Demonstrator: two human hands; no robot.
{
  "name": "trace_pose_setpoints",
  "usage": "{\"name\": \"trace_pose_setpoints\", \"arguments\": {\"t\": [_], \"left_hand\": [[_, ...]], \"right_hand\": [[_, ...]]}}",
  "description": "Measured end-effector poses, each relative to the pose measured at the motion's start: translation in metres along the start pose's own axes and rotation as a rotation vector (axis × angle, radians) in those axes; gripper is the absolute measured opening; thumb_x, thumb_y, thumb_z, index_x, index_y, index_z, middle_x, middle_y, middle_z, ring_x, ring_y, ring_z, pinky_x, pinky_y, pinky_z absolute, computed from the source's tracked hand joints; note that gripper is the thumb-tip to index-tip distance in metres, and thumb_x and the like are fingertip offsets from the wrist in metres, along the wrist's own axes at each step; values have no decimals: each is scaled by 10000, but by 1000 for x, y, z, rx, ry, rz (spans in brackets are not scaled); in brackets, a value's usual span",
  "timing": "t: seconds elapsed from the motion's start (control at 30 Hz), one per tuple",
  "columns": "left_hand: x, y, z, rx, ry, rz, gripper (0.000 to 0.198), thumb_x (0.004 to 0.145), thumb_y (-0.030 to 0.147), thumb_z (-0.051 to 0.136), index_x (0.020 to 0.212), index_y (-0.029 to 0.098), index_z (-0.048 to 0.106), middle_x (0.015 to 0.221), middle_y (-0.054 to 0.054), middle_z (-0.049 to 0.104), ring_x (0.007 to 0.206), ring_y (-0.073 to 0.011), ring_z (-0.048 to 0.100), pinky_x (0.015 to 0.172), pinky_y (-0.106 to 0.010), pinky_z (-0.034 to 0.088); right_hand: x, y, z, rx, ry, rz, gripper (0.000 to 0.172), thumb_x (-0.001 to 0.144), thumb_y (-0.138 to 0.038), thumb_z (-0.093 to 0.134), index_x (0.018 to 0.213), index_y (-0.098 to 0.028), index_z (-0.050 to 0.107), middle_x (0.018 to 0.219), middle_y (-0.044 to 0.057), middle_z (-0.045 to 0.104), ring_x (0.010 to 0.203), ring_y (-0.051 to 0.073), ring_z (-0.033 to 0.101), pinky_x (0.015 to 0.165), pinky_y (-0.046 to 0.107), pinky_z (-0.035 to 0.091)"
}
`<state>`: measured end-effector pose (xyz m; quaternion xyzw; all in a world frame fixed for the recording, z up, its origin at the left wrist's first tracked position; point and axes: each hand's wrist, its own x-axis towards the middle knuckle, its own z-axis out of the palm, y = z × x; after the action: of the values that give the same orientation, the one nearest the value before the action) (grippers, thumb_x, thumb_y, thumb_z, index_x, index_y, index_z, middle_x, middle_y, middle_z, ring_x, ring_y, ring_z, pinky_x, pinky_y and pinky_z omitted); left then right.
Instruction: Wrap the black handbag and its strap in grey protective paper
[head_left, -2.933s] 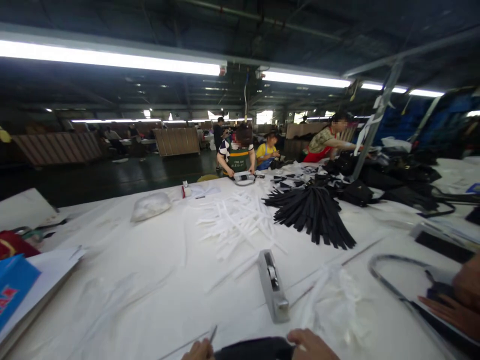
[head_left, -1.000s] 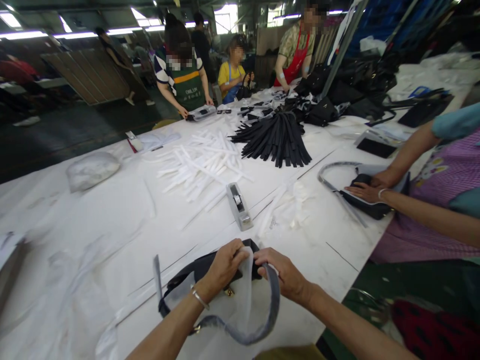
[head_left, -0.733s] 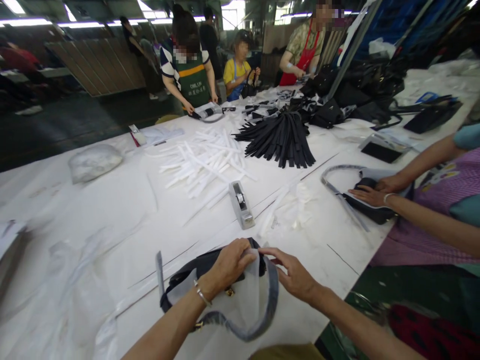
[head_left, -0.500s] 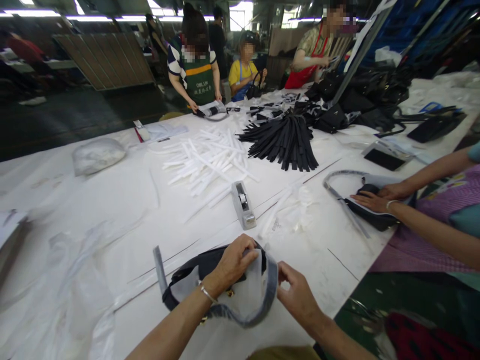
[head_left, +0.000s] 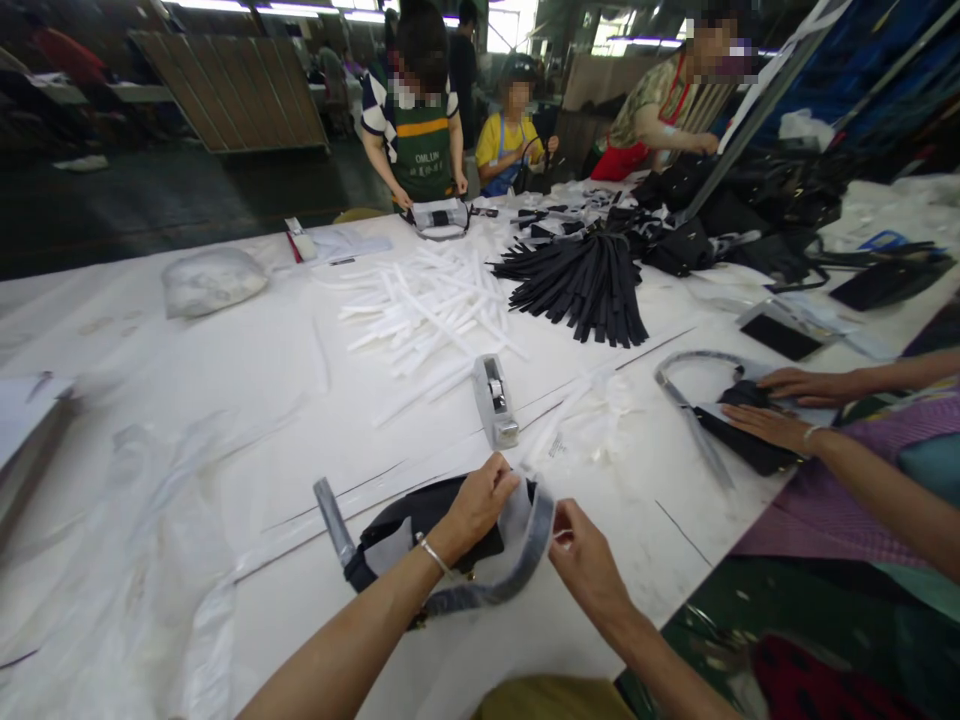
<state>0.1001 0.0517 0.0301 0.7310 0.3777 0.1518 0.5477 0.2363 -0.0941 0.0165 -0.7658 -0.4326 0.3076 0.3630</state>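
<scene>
A black handbag [head_left: 427,508] with pale grey wrapping sheet [head_left: 514,522] lies on the table in front of me. Its shoulder strap [head_left: 480,597], sleeved in clear film, loops round the near side; one grey wrapped end [head_left: 332,515] sticks up at the left. My left hand [head_left: 480,505] reaches across the bag, fingers closed on the sheet at its upper right edge. Beside the strap's right bend, my right hand [head_left: 589,560] pinches at the strap with thumb and forefinger; the exact contact is partly hidden. A tape dispenser [head_left: 495,402] stands just beyond the bag.
White strips [head_left: 420,310] and a fan of black straps [head_left: 581,285] lie farther back. At right, a co-worker's hands [head_left: 772,425] press on another black bag [head_left: 742,445]. Clear plastic film [head_left: 150,520] spreads at left. Several people stand or sit across the table.
The view has shifted slightly, so the table things appear moved right. My hands stay at the bag and strap, the strap's near loop sitting higher. The co-worker's hands at right have spread flatter.
</scene>
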Motion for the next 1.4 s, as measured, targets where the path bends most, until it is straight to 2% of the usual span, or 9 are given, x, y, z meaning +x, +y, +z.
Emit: {"name": "trace_pose_setpoints", "arguments": {"t": [0.13, 0.3, 0.43, 0.53, 0.73, 0.9, 1.03, 1.2, 1.4], "left_hand": [[-2, 10, -2, -22, -34, 8, 167, 870, 311, 489, 741, 214, 450, 652, 64, 431, 633, -125, 418, 610, -266, 340], [-22, 27, -40, 38, -62, 57, 182, 855, 296, 555, 1017, 216, 573, 1015, -14, 629, 936, -177, 563, 852, -306, 439], [-62, 29, -86, 459, -38, 59, 212, 863, 232, 553, 1073, 227, 585, 1080, -42, 639, 1010, -220, 569, 913, -379, 439], [-99, 21, -106, 805, -27, -46, 235, 831, 180, 602, 1065, 199, 600, 1055, -68, 652, 995, -262, 582, 884, -425, 447], [-144, 0, -93, 962, 42, -50, 137, 872, 217, 602, 1008, 218, 622, 1030, -48, 655, 971, -252, 598, 846, -412, 459], [-138, -7, -75, 870, 85, -9, 109, 832, 230, 673, 912, 200, 605, 1122, -62, 641, 1065, -271, 581, 909, -430, 445], [-130, -14, -67, 860, 86, -59, 77, 898, 139, 517, 912, 193, 570, 1007, -71, 647, 932, -244, 603, 825, -390, 461], [-131, -22, -63, 945, 212, -161, 242, 956, 138, 315, 865, 210, 526, 821, -41, 590, 743, -215, 562, 711, -346, 438], [-113, -17, -78, 1067, 232, -245, 226, 955, 136, 308, 936, 183, 529, 862, -79, 604, 815, -241, 584, 743, -351, 432]], "right_hand": [[18, -5, -26, 149, -110, -109, 440, 780, -264, 585, 1216, -233, 539, 1247, 89, 604, 1162, 244, 574, 965, 426, 504], [52, -37, -51, 212, -235, 15, 404, 834, -380, 579, 1205, -221, 586, 1277, 107, 620, 1135, 255, 615, 977, 440, 504], [76, -72, -47, -110, -434, -134, 521, 747, -436, 716, 1208, -210, 623, 1225, 117, 653, 1044, 288, 639, 887, 422, 520], [79, -88, -38, -415, -550, -238, 390, 693, -316, 755, 1060, -206, 686, 1059, 95, 701, 938, 275, 638, 798, 376, 495], [63, -80, -26, -713, -514, -445, 69, 767, -159, 653, 817, -206, 643, 839, 45, 641, 818, 220, 572, 711, 322, 410], [56, -66, -24, -708, -516, -593, 68, 796, -165, 654, 785, -198, 596, 831, 45, 613, 812, 222, 543, 723, 337, 396], [55, -61, -22, -637, -502, -651, 108, 877, -174, 573, 777, -203, 544, 795, 36, 597, 776, 197, 537, 706, 313, 400], [53, -57, -18, -668, -434, -556, 112, 925, -252, 520, 821, -216, 541, 754, 27, 612, 734, 192, 558, 671, 297, 373], [67, -68, -8, -742, -341, -299, 105, 935, -318, 504, 896, -229, 544, 737, 15, 649, 678, 186, 590, 593, 276, 290]]}}
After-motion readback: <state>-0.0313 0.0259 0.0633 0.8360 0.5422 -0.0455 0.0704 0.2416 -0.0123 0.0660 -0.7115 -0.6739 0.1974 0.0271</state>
